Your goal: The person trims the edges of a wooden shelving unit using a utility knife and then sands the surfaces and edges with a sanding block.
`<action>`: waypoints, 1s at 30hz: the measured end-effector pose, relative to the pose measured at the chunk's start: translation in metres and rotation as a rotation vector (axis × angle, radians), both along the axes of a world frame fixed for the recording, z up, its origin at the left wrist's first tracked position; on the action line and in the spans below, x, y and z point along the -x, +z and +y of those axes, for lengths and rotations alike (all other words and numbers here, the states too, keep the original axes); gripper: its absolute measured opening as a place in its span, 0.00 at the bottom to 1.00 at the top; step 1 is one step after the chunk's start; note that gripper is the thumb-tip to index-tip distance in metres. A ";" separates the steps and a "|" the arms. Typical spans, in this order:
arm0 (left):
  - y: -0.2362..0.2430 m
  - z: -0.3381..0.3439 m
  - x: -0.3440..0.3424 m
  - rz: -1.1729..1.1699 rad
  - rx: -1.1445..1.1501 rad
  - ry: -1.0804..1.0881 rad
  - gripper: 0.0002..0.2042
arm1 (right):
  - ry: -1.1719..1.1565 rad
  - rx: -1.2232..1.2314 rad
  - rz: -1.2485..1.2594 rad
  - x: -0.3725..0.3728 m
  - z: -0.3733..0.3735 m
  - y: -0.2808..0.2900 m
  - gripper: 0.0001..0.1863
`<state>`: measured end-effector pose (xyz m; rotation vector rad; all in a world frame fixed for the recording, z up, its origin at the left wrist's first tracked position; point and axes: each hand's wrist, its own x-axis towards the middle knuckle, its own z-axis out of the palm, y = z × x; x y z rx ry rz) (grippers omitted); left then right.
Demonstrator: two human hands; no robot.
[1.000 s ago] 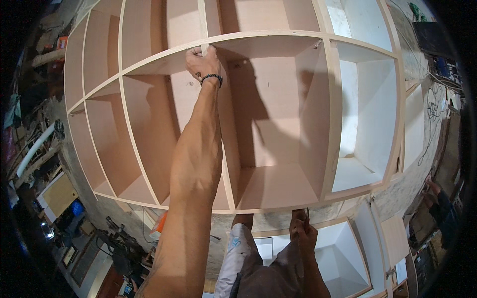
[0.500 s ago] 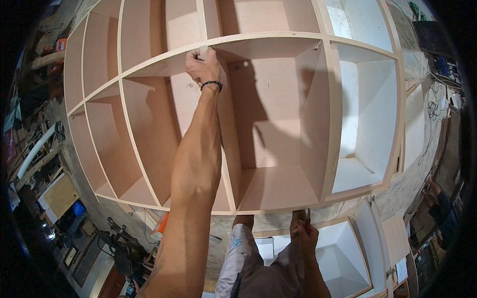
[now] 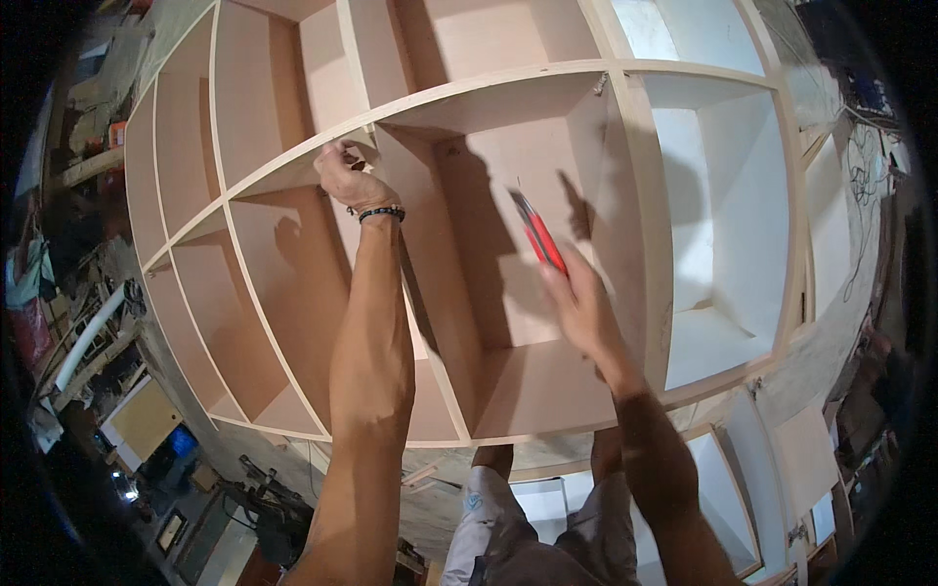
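Observation:
In front of me lies a large wooden cabinet frame (image 3: 430, 96) with pink-brown compartments and pale edges. My left hand (image 3: 349, 178), with a dark beaded bracelet at the wrist, is closed just below the long cross edge, where an upright divider (image 3: 422, 283) meets it. Whatever its curled fingers hold, if anything, is hidden. A small pale corner of material (image 3: 369, 140) shows beside the fingertips. My right hand (image 3: 584, 305) grips a red utility knife (image 3: 539, 234) over the middle compartment. The blade points up and left, apart from the wood.
White-lined compartments (image 3: 738, 215) form the cabinet's right side. Below it, near my legs, stands another white-lined box (image 3: 718, 488). Clutter, a white pipe (image 3: 88, 337) and a tan board (image 3: 142, 420) lie at left. Loose cables (image 3: 862, 186) are at far right.
My right hand has risen from beside my leg to over the middle compartment, bringing the red utility knife into clear view. My left hand has shifted slightly left and down along the cross edge.

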<state>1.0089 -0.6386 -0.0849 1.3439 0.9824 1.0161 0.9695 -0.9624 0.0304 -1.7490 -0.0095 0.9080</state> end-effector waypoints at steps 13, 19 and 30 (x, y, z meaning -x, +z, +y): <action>0.011 -0.003 -0.005 -0.032 0.142 0.024 0.19 | 0.165 -0.319 -0.134 -0.080 0.122 -0.091 0.15; 0.011 0.002 -0.005 -0.024 0.182 0.043 0.19 | 0.022 -0.411 -0.370 -0.104 0.142 -0.095 0.16; 0.018 -0.012 -0.008 0.002 0.117 0.063 0.17 | 0.253 -0.227 -0.426 -0.140 0.153 -0.093 0.18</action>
